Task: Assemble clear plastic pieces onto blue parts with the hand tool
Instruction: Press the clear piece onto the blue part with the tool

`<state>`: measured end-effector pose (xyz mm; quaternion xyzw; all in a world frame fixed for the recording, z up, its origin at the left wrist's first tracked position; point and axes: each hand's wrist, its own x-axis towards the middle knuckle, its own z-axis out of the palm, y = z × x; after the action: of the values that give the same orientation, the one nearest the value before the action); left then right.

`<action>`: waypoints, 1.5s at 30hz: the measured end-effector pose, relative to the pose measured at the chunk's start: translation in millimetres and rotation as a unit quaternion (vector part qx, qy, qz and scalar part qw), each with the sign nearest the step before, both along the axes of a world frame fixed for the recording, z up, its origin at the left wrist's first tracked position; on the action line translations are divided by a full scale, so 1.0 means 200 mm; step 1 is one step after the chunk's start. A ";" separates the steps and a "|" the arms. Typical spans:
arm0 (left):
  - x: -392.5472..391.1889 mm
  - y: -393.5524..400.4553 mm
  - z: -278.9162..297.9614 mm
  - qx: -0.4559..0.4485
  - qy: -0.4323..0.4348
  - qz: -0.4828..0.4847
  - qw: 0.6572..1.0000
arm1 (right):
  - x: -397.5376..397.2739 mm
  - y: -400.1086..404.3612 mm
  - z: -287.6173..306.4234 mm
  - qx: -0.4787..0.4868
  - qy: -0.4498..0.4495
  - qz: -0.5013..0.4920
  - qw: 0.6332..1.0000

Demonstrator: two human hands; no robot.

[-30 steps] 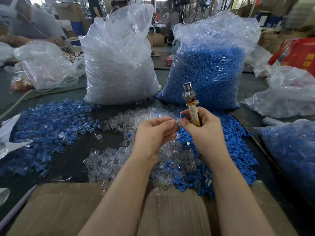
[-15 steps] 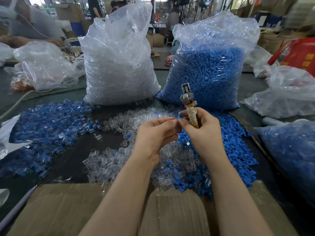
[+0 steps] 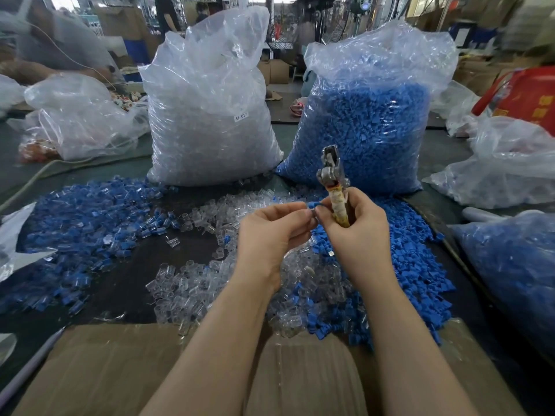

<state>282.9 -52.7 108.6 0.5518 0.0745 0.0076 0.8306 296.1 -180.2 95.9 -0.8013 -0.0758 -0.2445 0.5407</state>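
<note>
A cardboard box sits nearest, its flaps at the worktop's front edge, and both forearms reach out over it. Just past the box lies a heap of clear pieces, mixed with blue ones on its right side. Above that heap the hands meet, fingertips touching. The left hand has its grip curled, thumb and fingers pinching a small blue part with something clear at its end; how far the two are joined I cannot tell. The right hand has its grip clenched round the tape-wrapped handle of the tool, which stands nearly upright with its metal head above the knuckles, while its forefinger and thumb also touch the blue part. To the right of the hands a spread of loose blue parts runs back across the worktop. To the left, well apart from the hands, lies a pile of blue parts with clear pieces on them. Behind stand two tall plastic bags side by side: the clear bag on the left, the blue bag on the right, directly behind the tool. More bags lie at the right edge and far left.
</note>
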 end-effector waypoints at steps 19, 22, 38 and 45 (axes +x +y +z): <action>-0.01 -0.01 0.00 0.151 -0.130 0.073 0.977 | -0.02 0.04 0.02 0.017 0.006 -0.004 1.000; -0.01 0.00 0.00 0.166 -0.135 0.077 0.974 | -0.03 0.04 0.03 0.012 0.007 -0.001 1.000; 0.01 0.01 -0.03 0.189 -0.136 0.119 0.965 | -0.03 0.02 0.07 -0.002 0.089 0.069 0.994; 0.02 0.04 -0.02 0.135 -0.139 0.101 0.976 | -0.02 -0.11 0.07 -0.054 0.185 0.103 0.976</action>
<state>287.1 -44.8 104.9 0.6420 0.0118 0.1785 0.7455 291.5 -201.5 109.7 -0.8488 -0.0694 -0.0303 0.5233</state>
